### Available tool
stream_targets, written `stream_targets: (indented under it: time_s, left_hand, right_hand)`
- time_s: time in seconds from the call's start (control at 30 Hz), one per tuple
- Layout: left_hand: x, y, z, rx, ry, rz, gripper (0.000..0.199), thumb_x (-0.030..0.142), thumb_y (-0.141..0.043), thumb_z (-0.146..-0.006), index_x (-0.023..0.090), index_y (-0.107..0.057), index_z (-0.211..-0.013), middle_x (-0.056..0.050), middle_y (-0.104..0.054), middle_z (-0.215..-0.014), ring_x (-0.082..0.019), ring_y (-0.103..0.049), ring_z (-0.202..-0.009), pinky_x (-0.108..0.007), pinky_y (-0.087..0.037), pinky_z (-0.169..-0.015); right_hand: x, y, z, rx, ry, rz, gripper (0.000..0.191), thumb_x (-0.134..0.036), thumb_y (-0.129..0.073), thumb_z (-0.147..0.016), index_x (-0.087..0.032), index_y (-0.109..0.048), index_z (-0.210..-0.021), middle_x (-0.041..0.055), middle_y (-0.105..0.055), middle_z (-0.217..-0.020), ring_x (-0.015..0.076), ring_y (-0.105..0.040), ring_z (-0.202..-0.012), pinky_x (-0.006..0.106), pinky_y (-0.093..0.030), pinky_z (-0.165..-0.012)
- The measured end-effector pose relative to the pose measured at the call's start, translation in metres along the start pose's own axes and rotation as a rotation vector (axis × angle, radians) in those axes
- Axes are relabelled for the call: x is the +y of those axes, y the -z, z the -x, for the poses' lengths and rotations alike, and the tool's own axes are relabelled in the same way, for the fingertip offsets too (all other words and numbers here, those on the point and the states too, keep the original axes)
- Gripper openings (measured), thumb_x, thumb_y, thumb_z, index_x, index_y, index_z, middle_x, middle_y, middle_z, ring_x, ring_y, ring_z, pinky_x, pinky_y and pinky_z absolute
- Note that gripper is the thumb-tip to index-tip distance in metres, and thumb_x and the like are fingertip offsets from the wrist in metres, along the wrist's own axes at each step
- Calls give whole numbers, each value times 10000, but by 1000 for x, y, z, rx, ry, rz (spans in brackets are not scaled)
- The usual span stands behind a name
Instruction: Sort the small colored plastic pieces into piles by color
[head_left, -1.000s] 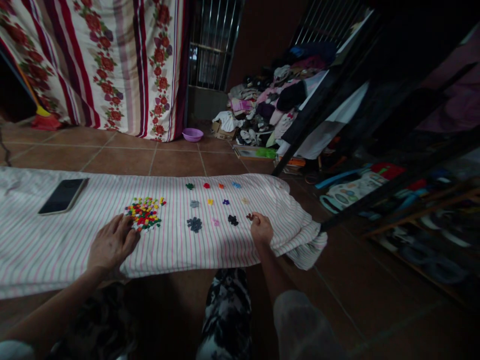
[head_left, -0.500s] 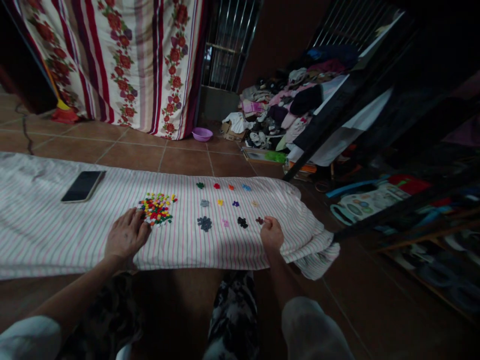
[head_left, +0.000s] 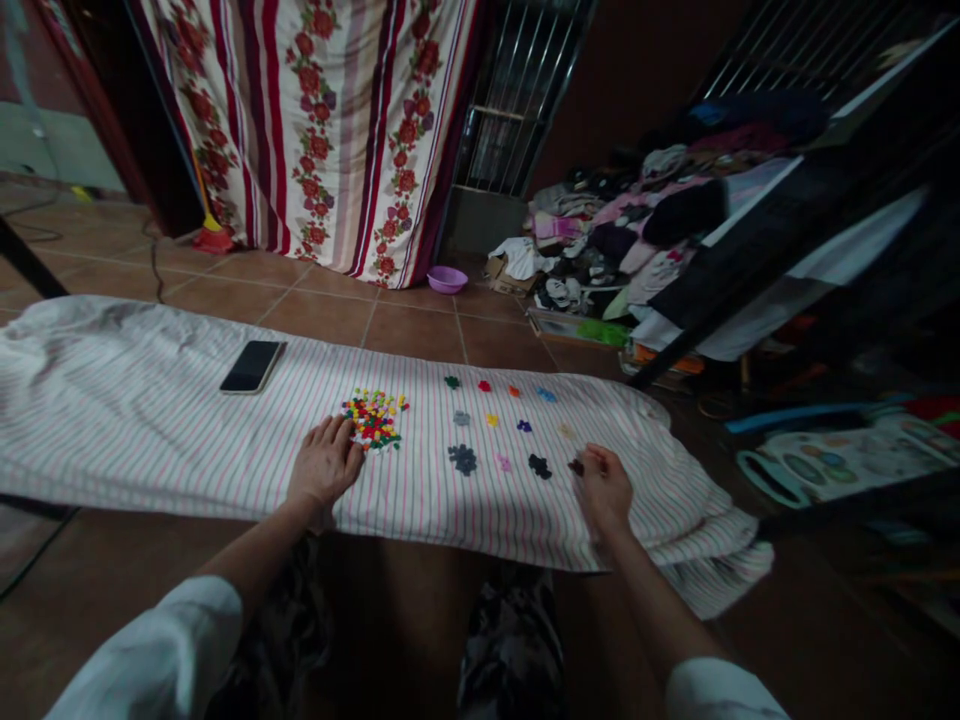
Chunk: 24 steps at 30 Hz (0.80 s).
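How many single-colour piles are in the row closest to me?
4, left to right: dark grey pile, pink pile, black pile, and dark brown pile at the right hand, which may hide some pieces.

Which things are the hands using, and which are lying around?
In use:
mixed heap of small multicoloured pieces, by the left hand
small single-coloured piles, dark brown pieces nearest the right hand
striped white cloth

Lying about:
black-screened phone
round purple bowl
heaped clothes
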<state>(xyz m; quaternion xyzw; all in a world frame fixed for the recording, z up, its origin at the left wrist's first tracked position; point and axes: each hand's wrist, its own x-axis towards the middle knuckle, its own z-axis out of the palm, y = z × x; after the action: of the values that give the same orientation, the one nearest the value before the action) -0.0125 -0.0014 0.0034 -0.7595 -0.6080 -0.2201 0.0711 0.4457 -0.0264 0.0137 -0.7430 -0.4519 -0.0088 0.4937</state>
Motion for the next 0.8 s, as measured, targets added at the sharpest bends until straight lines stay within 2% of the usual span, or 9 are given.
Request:
stream_targets:
  time_s: [0.1, 0.27, 0.4, 0.6, 0.8]
  left_hand:
    - [1, 1, 0, 6, -14, 12, 454, 377, -393, -895, 137, -564, -1239, -160, -582, -1322, -301, -478, -1292, -456, -380, -1067]
    - [2, 0, 0, 17, -1, 43, 427, 350, -414, -885, 131, -580, -1212, -174, -585, -1305, -304, -481, -1283, -464, -382, -1062]
    - [1, -1, -1, 10, 2, 36, 422, 363, -419, -886, 146, -573, -1214, -159, -586, -1303, -301, -494, -1265, -463, -376, -1060]
    - [2, -1, -2, 5, 0, 30, 429, 380, -422, -892, 148, -568, -1222, -167, -586, -1302, -310, -486, -1273, -472, -373, -1053]
    - [2, -3, -3, 26, 16, 50, 450, 400, -422, -889, 138, -569, -1225, -178, -588, -1298, -316, -494, -1263, -477, -370, -1043]
  right_hand:
    - [-47, -22, 7, -157, 77, -102, 379, -449, -484, -786, -162, -663, -956, 100, -684, -928, 205, -607, -799, 347, -487, -763]
    - [-134, -81, 35, -510, 269, -177, 262, -351, -498, -816, -192, -696, -882, 77, -685, -922, 191, -619, -848, 307, -487, -753]
    - [-182, -128, 66, -752, 457, -194, 208, -250, -525, -844, -210, -722, -896, 42, -670, -870, 155, -616, -809, 267, -479, -745]
    - [-220, -173, 93, -874, 628, -58, 251, -147, -516, -876, -228, -735, -969, 40, -681, -970, 151, -601, -951, 265, -441, -888]
    - [-235, -187, 94, -941, 665, 241, 283, -172, -483, -906, -227, -733, -1028, 62, -680, -1044, 178, -575, -1027, 268, -412, -908]
